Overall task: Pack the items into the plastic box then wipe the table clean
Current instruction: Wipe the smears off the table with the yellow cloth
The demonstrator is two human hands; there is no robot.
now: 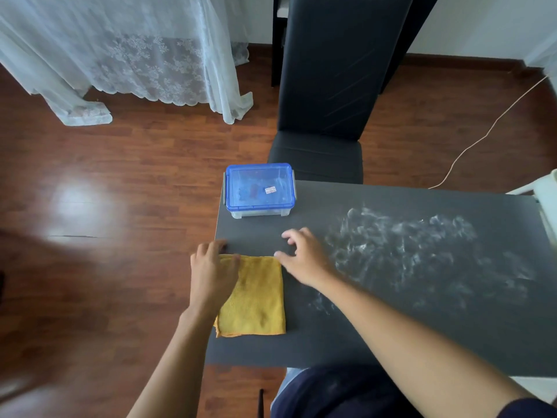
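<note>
A clear plastic box (259, 191) with a blue lid, closed, stands on the far left corner of the dark grey table (391, 342). A folded yellow cloth (256, 300) lies flat near the table's left edge. My left hand (212, 273) rests on the cloth's far left corner, fingers bent over its edge. My right hand (304, 257) hovers at the cloth's far right corner, fingers spread, thumb touching the cloth's edge. White powdery smears (422, 254) cover the table's right half.
A black chair (328, 116) stands behind the table's far edge. Wooden floor lies to the left, with lace curtains (120, 55) beyond. A cord (488, 128) runs across the floor at the right. A white chair edge (548, 191) shows at the far right.
</note>
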